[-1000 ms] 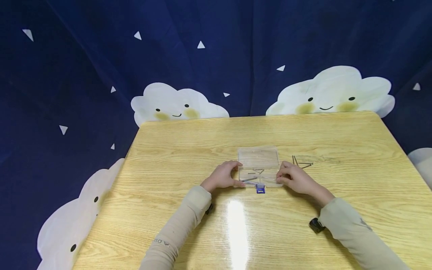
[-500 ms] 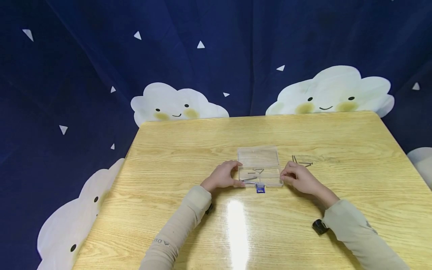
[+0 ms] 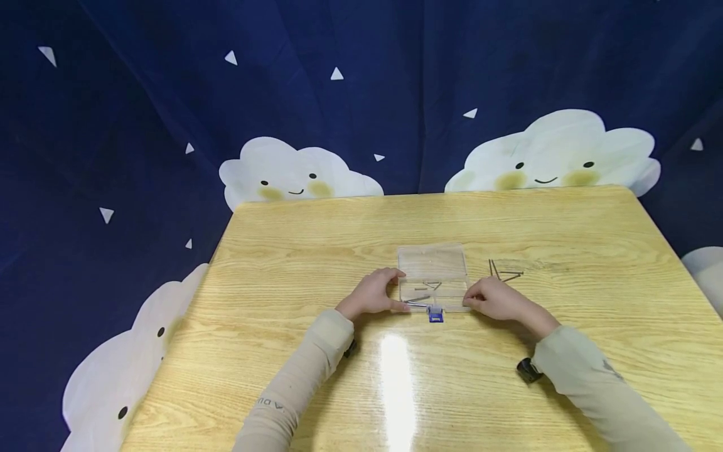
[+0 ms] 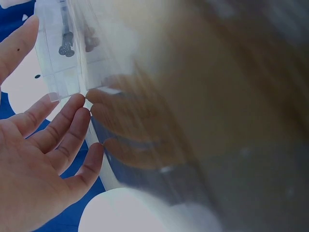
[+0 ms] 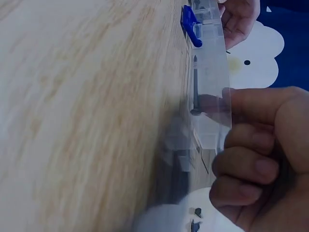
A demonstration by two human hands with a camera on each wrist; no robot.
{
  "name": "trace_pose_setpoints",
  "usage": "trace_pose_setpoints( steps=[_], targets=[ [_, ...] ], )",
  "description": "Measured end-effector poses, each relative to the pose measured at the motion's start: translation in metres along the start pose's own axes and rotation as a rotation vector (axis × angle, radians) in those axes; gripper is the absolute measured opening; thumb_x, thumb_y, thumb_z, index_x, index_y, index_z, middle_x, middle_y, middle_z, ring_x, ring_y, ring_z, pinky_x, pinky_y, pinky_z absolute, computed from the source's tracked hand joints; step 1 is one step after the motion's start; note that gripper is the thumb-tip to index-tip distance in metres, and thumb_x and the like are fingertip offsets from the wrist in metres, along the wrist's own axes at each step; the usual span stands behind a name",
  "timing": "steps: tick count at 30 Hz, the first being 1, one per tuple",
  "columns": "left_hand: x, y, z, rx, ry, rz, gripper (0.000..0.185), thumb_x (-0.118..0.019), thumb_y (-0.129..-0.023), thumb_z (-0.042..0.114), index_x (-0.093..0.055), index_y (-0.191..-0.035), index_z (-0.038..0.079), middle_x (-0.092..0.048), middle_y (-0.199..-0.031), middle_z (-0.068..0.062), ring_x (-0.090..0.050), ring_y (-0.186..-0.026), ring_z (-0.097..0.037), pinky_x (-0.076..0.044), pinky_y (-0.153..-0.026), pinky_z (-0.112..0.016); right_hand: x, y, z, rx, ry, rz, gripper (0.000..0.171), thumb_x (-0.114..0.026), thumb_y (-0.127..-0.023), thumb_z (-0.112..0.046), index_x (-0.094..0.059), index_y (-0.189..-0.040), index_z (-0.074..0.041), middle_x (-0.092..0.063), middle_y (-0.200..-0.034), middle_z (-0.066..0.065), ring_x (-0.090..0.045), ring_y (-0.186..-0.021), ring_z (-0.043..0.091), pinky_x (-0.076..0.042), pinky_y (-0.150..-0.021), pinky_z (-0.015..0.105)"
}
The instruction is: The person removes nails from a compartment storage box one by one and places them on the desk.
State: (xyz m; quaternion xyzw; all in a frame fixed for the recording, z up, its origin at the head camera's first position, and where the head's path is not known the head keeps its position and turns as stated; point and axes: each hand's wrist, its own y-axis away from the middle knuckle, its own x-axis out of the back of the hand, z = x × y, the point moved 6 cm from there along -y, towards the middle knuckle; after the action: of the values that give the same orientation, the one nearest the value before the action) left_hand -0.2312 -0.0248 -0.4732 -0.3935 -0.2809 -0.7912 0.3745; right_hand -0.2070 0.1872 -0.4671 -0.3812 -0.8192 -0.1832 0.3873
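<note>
A clear plastic box [image 3: 452, 292] with compartments sits on the table, its lid [image 3: 432, 260] folded back and its blue latch [image 3: 435, 316] hanging open at the front. My left hand [image 3: 373, 294] holds the box's left end, thumb at the front corner and fingers at the back. Several nails [image 3: 418, 301] lie in its left compartments. At the right end, the fingers of my right hand [image 3: 499, 300] reach over the wall. Through the clear side in the right wrist view, a fingertip meets a nail [image 5: 195, 82] close to its head; the other fingers curl outside.
Several loose nails [image 3: 511, 274] lie on the wooden table [image 3: 316, 238], right of the box and beyond my right hand. Behind the table hangs a dark blue curtain [image 3: 361, 113] with white clouds. A bright reflection shows on the tabletop in front.
My right hand drew back rightward from the box half a second ago and is now in again at its right front corner. The left hand stays where it was.
</note>
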Motion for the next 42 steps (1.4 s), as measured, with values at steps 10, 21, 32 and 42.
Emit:
trace_pose_setpoints(
  steps=[10, 21, 32, 42],
  targets=[
    [0.0, 0.0, 0.001, -0.001, -0.005, -0.008, 0.069, -0.075, -0.071, 0.041, -0.049, -0.127, 0.009, -0.056, -0.11, -0.005, -0.051, -0.103, -0.019, -0.039, -0.091, -0.035, -0.004, -0.006, 0.001, -0.092, -0.021, -0.106, 0.023, -0.053, -0.089, -0.004, -0.064, -0.07, -0.008, -0.045, -0.057, -0.007, -0.033, -0.048, 0.006, -0.033, -0.051, 0.024],
    [0.0, -0.001, 0.001, 0.001, -0.004, -0.008, 0.071, -0.077, -0.07, 0.04, -0.05, -0.127, 0.007, -0.056, -0.109, -0.005, -0.052, -0.1, -0.018, -0.041, -0.089, -0.032, 0.0, -0.005, -0.005, -0.069, -0.05, -0.174, 0.021, -0.052, -0.09, -0.005, -0.06, -0.071, -0.008, -0.041, -0.058, -0.007, -0.033, -0.049, 0.005, -0.032, -0.052, 0.023],
    [-0.001, -0.002, 0.0, -0.011, -0.017, 0.0, 0.071, -0.077, -0.07, 0.041, -0.05, -0.126, 0.008, -0.056, -0.108, -0.004, -0.052, -0.099, -0.017, -0.041, -0.088, -0.031, -0.001, 0.001, 0.0, -0.022, -0.146, -0.15, 0.022, -0.055, -0.09, -0.007, -0.052, -0.068, -0.008, -0.036, -0.059, -0.009, -0.033, -0.053, 0.004, -0.031, -0.054, 0.022],
    [-0.002, 0.0, 0.0, 0.003, 0.002, -0.005, 0.07, -0.075, -0.071, 0.043, -0.049, -0.127, 0.009, -0.056, -0.11, -0.004, -0.051, -0.102, -0.019, -0.04, -0.09, -0.034, -0.003, 0.003, 0.001, -0.04, -0.149, -0.147, 0.021, -0.05, -0.093, -0.008, -0.052, -0.073, -0.006, -0.038, -0.06, -0.008, -0.033, -0.052, 0.005, -0.03, -0.052, 0.022]
  ],
)
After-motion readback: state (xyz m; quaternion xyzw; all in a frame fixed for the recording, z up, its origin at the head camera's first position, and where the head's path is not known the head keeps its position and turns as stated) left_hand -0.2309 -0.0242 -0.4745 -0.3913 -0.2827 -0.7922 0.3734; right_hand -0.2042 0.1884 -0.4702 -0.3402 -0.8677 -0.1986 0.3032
